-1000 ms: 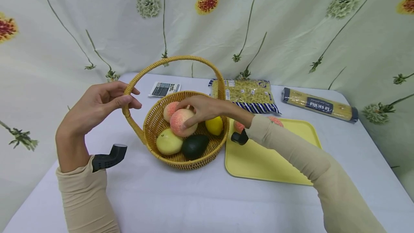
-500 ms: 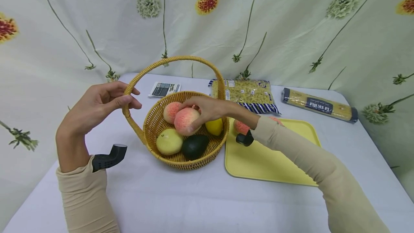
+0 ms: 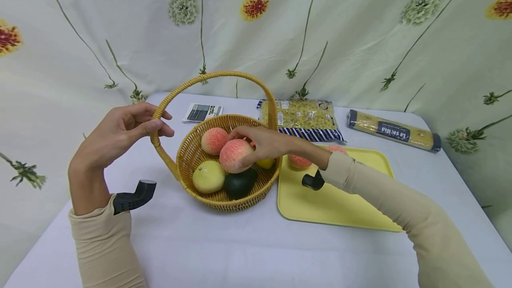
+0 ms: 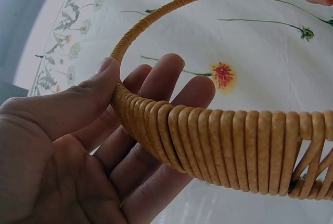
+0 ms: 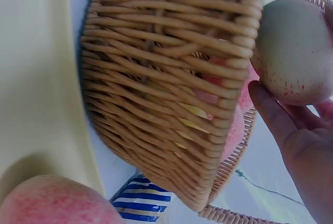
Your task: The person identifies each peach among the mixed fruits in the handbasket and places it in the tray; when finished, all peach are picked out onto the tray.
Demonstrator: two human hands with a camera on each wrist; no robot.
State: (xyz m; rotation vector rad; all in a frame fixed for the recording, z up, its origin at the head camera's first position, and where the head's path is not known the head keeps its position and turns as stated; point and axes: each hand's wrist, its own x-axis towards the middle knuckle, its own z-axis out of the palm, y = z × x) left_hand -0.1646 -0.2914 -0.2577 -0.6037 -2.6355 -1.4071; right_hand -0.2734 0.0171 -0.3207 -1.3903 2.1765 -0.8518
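Note:
My left hand [image 3: 120, 132] holds the arched handle [image 3: 158, 111] of a round wicker basket [image 3: 230, 206]; in the left wrist view the thumb and fingers lie on either side of it. My right hand [image 3: 266, 141] grips a pink-and-cream peach [image 3: 235, 155] over the basket. In the right wrist view this peach [image 5: 294, 52] shows its pale side at the rim. Inside lie another peach [image 3: 214, 141], a pale yellow-green round fruit [image 3: 209, 176], a dark green avocado [image 3: 241, 184] and a yellow lemon [image 3: 266, 163], which the hand partly covers.
Right of the basket is a yellow tray [image 3: 328, 208] with a peach [image 3: 299, 162] and a second pink fruit [image 3: 337, 149] partly behind my forearm. Behind stand a bag of pasta [image 3: 306, 117], a spaghetti pack [image 3: 394, 130] and a small printed packet [image 3: 202, 112].
My right hand has shifted to the right with the peach, over the avocado, uncovering more of the peach at the back left. The left hand stays on the handle.

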